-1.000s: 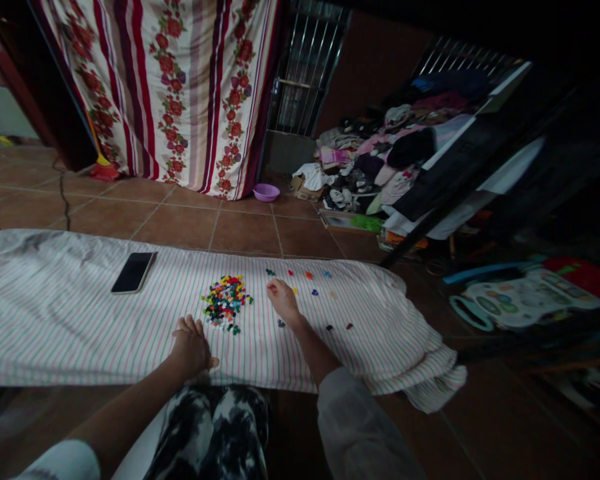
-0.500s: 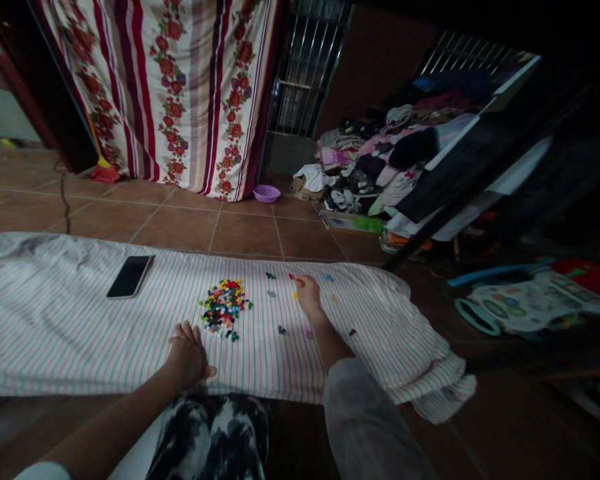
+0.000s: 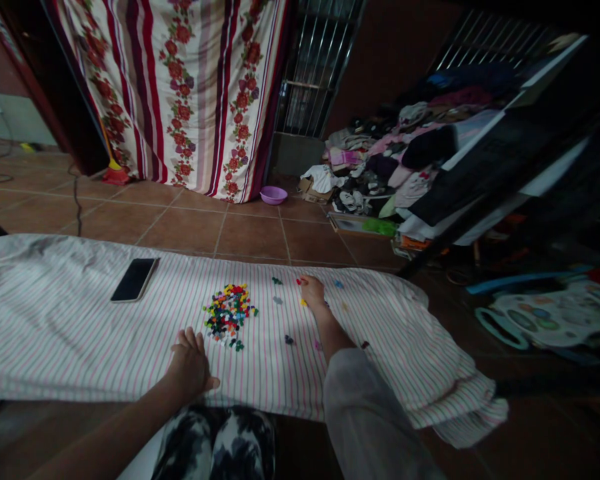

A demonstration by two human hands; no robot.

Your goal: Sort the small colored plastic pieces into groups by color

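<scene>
A pile of small coloured pieces [image 3: 229, 310], like beads or tiny blocks, lies on the striped cloth [image 3: 145, 347]. My left hand [image 3: 190, 363] rests flat on the cloth just below the pile, fingers spread, holding nothing. To the right of the pile, my right hand [image 3: 312, 291] is closed with its fingertips at a red piece [image 3: 299, 281]; whether it grips one is hidden. Around it sit small separate groups: green pieces [image 3: 277, 281], grey pieces [image 3: 278, 301], yellow pieces [image 3: 303, 303], blue pieces [image 3: 339, 284], dark pieces [image 3: 289, 340] and pink pieces [image 3: 318, 345].
A phone [image 3: 135, 279] lies on the cloth to the left. Beyond the cloth, a purple basin [image 3: 273, 195] stands on the tiled floor before a floral curtain [image 3: 205, 100]. Heaped clothes [image 3: 380, 157] are at the back right, with a colourful plastic item [image 3: 545, 310] at the right.
The camera view has shifted slightly. My right hand stays by the red pieces, its fingers now curled in more. My left hand remains on the cloth, with the thumb spread further out.
</scene>
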